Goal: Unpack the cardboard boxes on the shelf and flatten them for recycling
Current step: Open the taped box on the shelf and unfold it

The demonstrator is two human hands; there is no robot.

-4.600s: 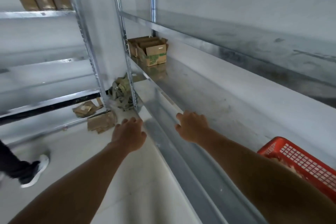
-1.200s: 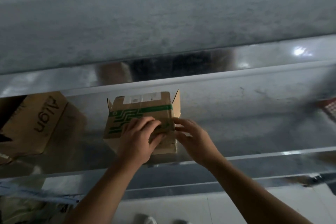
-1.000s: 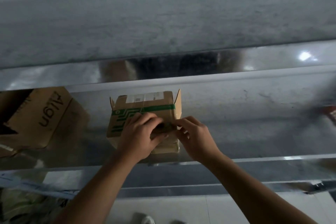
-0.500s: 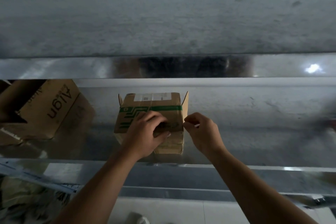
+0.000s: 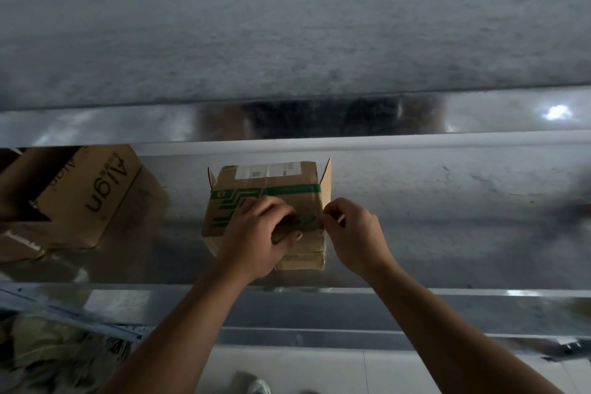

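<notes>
**A:** How is the small cardboard box [image 5: 275, 182] to be described?

**B:** A brown carton is seen, crossed by a green band [image 5: 287, 190] with a stepped green pattern at its left. A white label [image 5: 268, 169] is stuck along its far top edge, and side flaps [image 5: 326, 182] are stood up at the far corners. It is set on the metal shelf [image 5: 447, 233] near the front lip, well apart from a larger box [image 5: 86, 192] marked "Align" on the left.

**A:** And how is it held?

**B:** The left hand [image 5: 256, 240] is curled over the near top edge, so the box is gripped there. The right hand [image 5: 355, 233] is closed narrowly, thumb against forefinger, at the box's right edge. Whether tape or card is pinched cannot be told.

**A:** What is changed from the earlier views?

**B:** Some seconds ago both hands were held open and empty at the shelf's lip, and the box was seen far down the shelf. Now it is directly under them. A second ago the right fingers were laid straighter against the box, and they are now bunched into a pinch.
</notes>
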